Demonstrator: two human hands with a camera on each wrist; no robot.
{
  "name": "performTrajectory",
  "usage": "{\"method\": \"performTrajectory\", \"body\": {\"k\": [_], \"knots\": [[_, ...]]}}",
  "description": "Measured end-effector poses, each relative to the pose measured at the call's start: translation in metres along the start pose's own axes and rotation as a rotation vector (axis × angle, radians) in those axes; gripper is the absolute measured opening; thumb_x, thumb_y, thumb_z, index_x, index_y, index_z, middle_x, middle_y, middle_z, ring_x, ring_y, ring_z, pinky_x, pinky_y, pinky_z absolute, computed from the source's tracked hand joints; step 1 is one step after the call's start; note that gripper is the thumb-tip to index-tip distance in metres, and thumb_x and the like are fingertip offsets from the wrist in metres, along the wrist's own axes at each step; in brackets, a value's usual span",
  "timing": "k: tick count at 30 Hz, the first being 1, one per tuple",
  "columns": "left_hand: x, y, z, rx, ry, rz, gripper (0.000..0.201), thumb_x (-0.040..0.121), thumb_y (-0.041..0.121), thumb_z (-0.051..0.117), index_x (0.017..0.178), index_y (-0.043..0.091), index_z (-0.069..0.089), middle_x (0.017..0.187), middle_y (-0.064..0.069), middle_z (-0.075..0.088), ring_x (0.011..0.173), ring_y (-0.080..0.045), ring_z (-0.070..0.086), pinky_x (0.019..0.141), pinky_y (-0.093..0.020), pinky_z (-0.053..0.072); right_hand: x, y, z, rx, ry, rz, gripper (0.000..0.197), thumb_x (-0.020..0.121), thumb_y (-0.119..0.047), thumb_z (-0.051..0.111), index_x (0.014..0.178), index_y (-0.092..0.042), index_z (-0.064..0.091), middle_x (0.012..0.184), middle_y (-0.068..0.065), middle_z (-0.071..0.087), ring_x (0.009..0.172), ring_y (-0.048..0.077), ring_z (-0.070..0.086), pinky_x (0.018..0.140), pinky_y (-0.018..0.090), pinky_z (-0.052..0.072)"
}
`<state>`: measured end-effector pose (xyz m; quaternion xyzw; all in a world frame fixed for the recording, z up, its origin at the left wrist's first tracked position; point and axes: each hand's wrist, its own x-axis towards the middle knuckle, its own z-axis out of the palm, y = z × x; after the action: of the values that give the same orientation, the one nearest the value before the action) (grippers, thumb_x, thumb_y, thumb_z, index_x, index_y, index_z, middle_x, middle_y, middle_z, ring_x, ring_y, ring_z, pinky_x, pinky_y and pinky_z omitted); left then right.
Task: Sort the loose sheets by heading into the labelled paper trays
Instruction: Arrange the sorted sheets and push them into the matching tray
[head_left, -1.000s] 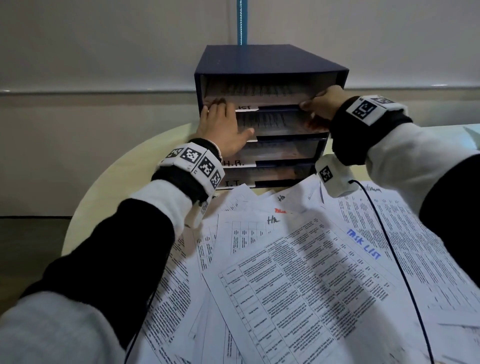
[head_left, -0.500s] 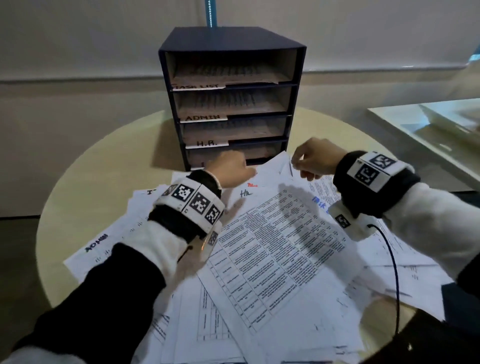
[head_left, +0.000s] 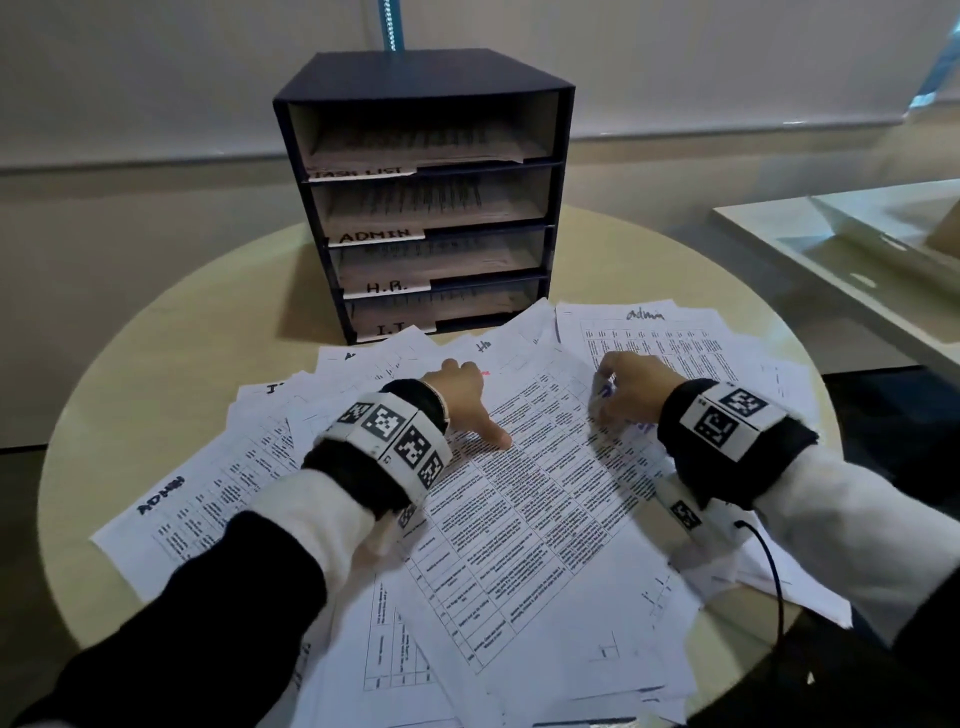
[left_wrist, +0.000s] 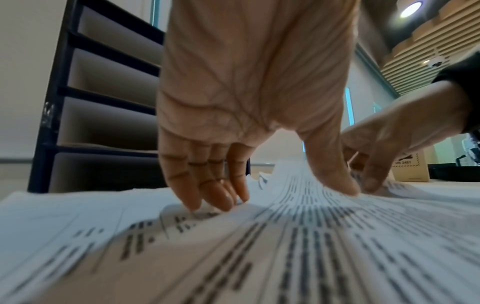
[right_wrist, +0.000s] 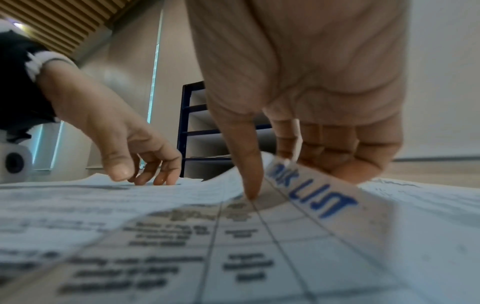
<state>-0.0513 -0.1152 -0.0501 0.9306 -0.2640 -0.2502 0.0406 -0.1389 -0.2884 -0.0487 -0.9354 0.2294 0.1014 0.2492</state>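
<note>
Four labelled trays (head_left: 431, 202), two hands (head_left: 457, 389).

We have drawn both hands back from the paper trays (head_left: 423, 192) and lowered them onto the loose sheets (head_left: 524, 525). Our left hand (head_left: 460, 397), a second ago at the tray fronts, now presses fingertips and thumb on the top page. Our right hand (head_left: 631, 392) has come down on the "TASK LIST" sheet (right_wrist: 311, 191), whose edge now curls up against the fingers.

Left hand (head_left: 460, 395) presses fingertips down; right hand (head_left: 631, 387) pinches.
</note>
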Motion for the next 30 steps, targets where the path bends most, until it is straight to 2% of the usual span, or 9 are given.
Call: {"method": "performTrajectory", "body": {"k": [4, 6, 10, 12, 17, 21, 26, 28, 30], "knots": [[0.000, -0.002, -0.002, -0.108, 0.035, 0.040, 0.081, 0.075, 0.052, 0.068, 0.127, -0.006, 0.046, 0.107, -0.017, 0.054, 0.094, -0.027, 0.054, 0.079, -0.037, 0.044, -0.001, 0.003, 0.003, 0.001, 0.070, -0.186, 0.021, 0.080, 0.007, 0.055, 0.075, -0.012, 0.047, 0.082, 0.002, 0.054, 0.077, 0.023, 0.053, 0.055, 0.022, 0.042], [-0.003, -0.004, -0.006, -0.243, 0.059, 0.078, 0.059, 0.077, 0.045, 0.070, 0.118, 0.007, 0.051, 0.090, -0.005, 0.051, 0.075, -0.017, 0.047, 0.062, -0.027, 0.036, 0.000, 0.006, 0.004, -0.014, 0.070, -0.344, 0.034, 0.076, 0.011, 0.051, 0.061, -0.018, 0.041, 0.070, -0.003, 0.052, 0.070, 0.017, 0.050, 0.053, 0.016, 0.035], [-0.013, -0.016, -0.009, -0.443, -0.069, 0.209, 0.021, 0.082, 0.029, 0.067, 0.098, 0.020, 0.056, 0.094, 0.002, 0.060, 0.087, -0.016, 0.054, 0.076, -0.029, 0.039, -0.004, 0.007, -0.002, 0.136, 0.076, -0.552, 0.043, 0.072, 0.014, 0.057, 0.056, -0.022, 0.040, 0.064, -0.005, 0.055, 0.060, 0.002, 0.052, 0.059, 0.010, 0.042], [-0.020, -0.021, -0.008, -0.523, -0.078, 0.266, 0.012, 0.089, 0.019, 0.060, 0.077, 0.020, 0.057, 0.078, 0.005, 0.057, 0.076, -0.012, 0.053, 0.077, -0.027, 0.039, -0.006, 0.002, -0.007, 0.224, 0.096, -0.547, 0.038, 0.075, 0.010, 0.062, 0.060, -0.021, 0.047, 0.067, -0.003, 0.059, 0.056, -0.005, 0.056, 0.057, 0.007, 0.045], [-0.031, -0.034, -0.021, -0.813, 0.191, 0.202, 0.011, 0.095, 0.017, 0.051, 0.097, 0.015, 0.062, 0.089, -0.002, 0.068, 0.071, -0.011, 0.063, 0.064, -0.023, 0.053, 0.004, -0.011, -0.021, 0.290, 0.382, -0.378, 0.022, 0.079, -0.021, 0.072, 0.070, -0.011, 0.054, 0.062, -0.006, 0.053, 0.054, 0.006, 0.051, 0.046, 0.013, 0.037], [-0.034, -0.045, -0.037, -1.194, 0.340, 0.163, 0.025, 0.096, 0.007, 0.046, 0.117, 0.001, 0.056, 0.090, -0.004, 0.066, 0.073, -0.011, 0.065, 0.049, -0.017, 0.052, 0.021, -0.007, -0.029, 0.342, 0.607, -0.163, 0.047, 0.076, -0.039, 0.072, 0.106, -0.008, 0.053, 0.107, 0.011, 0.053, 0.099, 0.028, 0.050, 0.081, 0.041, 0.046], [-0.032, -0.060, -0.069, -1.398, 0.410, 0.127, 0.031, 0.096, 0.012, 0.046, 0.125, 0.002, 0.052, 0.114, -0.011, 0.065, 0.101, -0.023, 0.065, 0.085, -0.037, 0.055, 0.019, -0.014, -0.028, 1.093, 0.255, -0.211, 0.033, 0.088, -0.020, 0.061, 0.114, -0.013, 0.042, 0.082, 0.002, 0.060, 0.053, 0.009, 0.057, 0.055, 0.023, 0.041], [-0.027, -0.066, -0.082, -1.486, 0.437, 0.071, 0.031, 0.096, 0.008, 0.046, 0.125, -0.002, 0.050, 0.127, -0.016, 0.059, 0.116, -0.030, 0.057, 0.100, -0.046, 0.045, 0.016, -0.019, -0.026, 1.148, 0.152, -0.263, 0.003, 0.092, -0.012, 0.052, 0.095, -0.012, 0.052, 0.061, -0.003, 0.063, 0.042, 0.007, 0.053, 0.046, 0.019, 0.043], [-0.018, -0.073, -0.093, -1.530, 0.440, 0.038, 0.023, 0.096, 0.004, 0.046, 0.117, -0.002, 0.052, 0.127, -0.018, 0.057, 0.118, -0.030, 0.056, 0.103, -0.045, 0.043, 0.014, -0.021, -0.022, 1.090, 0.117, -0.299, 0.015, 0.094, -0.006, 0.047, 0.084, -0.012, 0.057, 0.061, -0.005, 0.067, 0.051, 0.010, 0.059, 0.051, 0.020, 0.049]]}}
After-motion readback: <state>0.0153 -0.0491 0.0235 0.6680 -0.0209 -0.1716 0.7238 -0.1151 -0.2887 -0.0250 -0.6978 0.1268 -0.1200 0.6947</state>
